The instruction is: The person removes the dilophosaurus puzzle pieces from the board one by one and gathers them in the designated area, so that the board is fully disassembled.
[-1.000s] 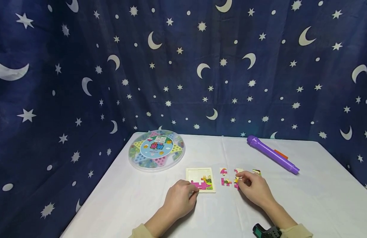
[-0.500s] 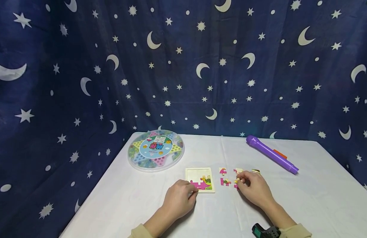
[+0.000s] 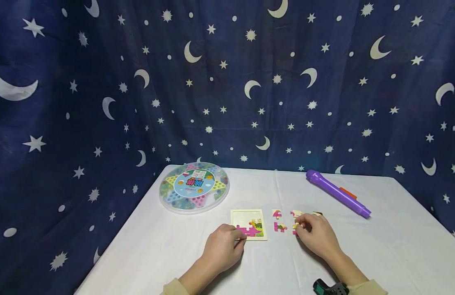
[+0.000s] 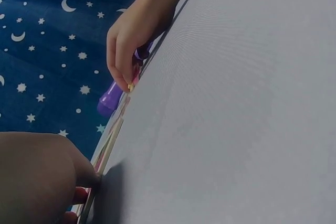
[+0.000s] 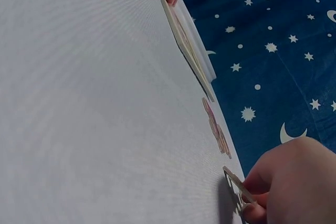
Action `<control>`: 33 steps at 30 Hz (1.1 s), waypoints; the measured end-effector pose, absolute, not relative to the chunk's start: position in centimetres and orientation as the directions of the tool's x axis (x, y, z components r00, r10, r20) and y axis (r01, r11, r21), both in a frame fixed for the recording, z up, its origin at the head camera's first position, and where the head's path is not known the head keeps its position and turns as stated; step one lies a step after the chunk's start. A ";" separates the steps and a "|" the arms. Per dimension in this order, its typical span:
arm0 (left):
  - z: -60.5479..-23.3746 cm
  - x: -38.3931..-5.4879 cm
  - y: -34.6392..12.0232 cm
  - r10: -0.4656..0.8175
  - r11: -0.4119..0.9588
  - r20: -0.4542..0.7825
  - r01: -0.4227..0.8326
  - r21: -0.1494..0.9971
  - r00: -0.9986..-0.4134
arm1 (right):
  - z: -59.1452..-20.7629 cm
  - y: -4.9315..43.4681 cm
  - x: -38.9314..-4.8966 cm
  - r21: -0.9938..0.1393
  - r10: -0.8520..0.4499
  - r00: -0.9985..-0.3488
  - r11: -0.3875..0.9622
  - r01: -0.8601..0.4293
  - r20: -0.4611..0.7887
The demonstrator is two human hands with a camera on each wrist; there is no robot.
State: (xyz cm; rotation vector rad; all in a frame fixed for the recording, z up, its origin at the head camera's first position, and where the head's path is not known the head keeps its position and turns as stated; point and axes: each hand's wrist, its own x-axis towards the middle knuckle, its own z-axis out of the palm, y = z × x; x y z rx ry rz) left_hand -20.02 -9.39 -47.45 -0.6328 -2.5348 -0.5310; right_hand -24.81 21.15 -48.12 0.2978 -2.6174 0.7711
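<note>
A small square puzzle frame [image 3: 246,215] lies flat on the white table, with pink, green and yellow dinosaur pieces [image 3: 250,230] fitted along its bottom and right side. My left hand [image 3: 223,248] grips the frame's near left corner between thumb and fingers. To the right, my right hand [image 3: 319,235] pinches a puzzle piece [image 5: 235,181], which stands tilted at the tabletop in the right wrist view. Loose pieces lie near it: one with a pink shape [image 3: 277,213], a pink and green one [image 3: 280,227], and another [image 3: 296,213] just beyond my fingertips.
Behind my right hand, a further piece [image 3: 317,213] is partly hidden. A round Chinese checkers box [image 3: 194,188] lies at the back left. A purple toy microphone [image 3: 338,193] lies at the back right. A dark starry curtain [image 3: 227,102] borders the table.
My right fingertips have shifted very slightly to the right with the piece. My left hand and the frame stay in place.
</note>
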 end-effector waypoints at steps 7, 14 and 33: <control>-47.2 -20.0 -9.1 0.339 0.818 0.533 0.523 0.240 -0.775 | -48.1 21.2 -24.9 -0.478 -0.089 -0.904 0.825 -0.302 0.418; -47.3 -19.9 -9.1 0.346 0.812 0.552 0.537 0.229 -0.759 | -48.2 21.2 -24.8 -0.466 -0.103 -0.875 0.814 -0.347 0.473; -47.2 -19.7 -8.8 0.324 0.801 0.578 0.542 0.254 -0.749 | -47.3 19.0 -24.5 -0.499 -0.140 -0.854 0.760 -0.417 0.500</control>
